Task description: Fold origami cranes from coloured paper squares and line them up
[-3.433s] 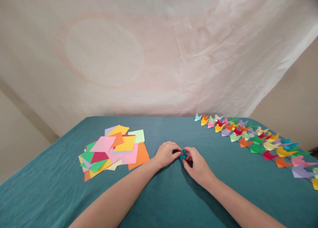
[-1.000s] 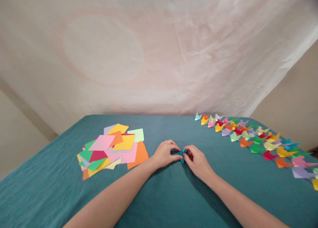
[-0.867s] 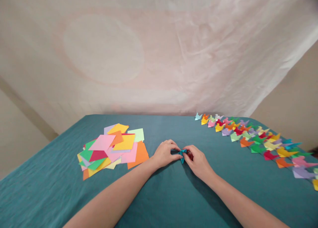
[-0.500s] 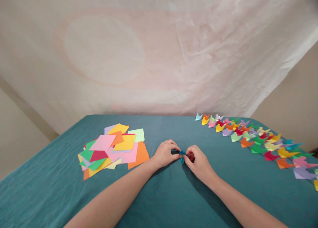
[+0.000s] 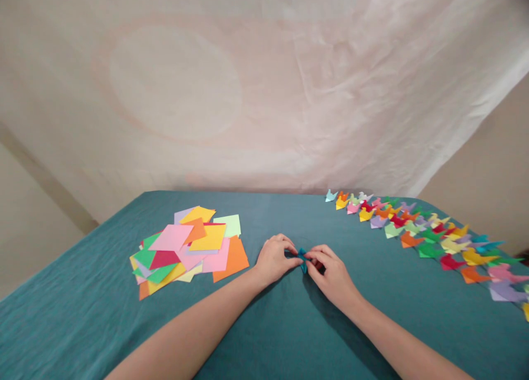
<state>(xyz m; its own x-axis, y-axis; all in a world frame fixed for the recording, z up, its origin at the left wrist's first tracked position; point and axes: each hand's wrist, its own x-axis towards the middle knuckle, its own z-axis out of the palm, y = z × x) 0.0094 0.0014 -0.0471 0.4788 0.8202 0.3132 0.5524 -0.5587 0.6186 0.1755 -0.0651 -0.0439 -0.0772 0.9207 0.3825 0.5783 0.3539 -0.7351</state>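
Observation:
Between my two hands, at the middle of the cloth, is a small folded piece of blue paper point(image 5: 303, 260). My left hand point(image 5: 276, 258) pinches its left side between thumb and fingers. From the right, my right hand point(image 5: 330, 269) grips the other side with thumb and forefinger, its remaining fingers curled. Fingertips cover much of the paper, so its exact folded shape is hard to make out.
A loose pile of coloured paper squares point(image 5: 170, 239) lies to the left. Rows of small folded paper birds point(image 5: 430, 250) stand along the right side. The teal tablecloth point(image 5: 264, 336) reaches back to a pale hanging sheet point(image 5: 264, 93).
The fingers of my right hand have shifted slightly on the blue paper, the forefinger now straighter along it. My left hand stays nearly in place.

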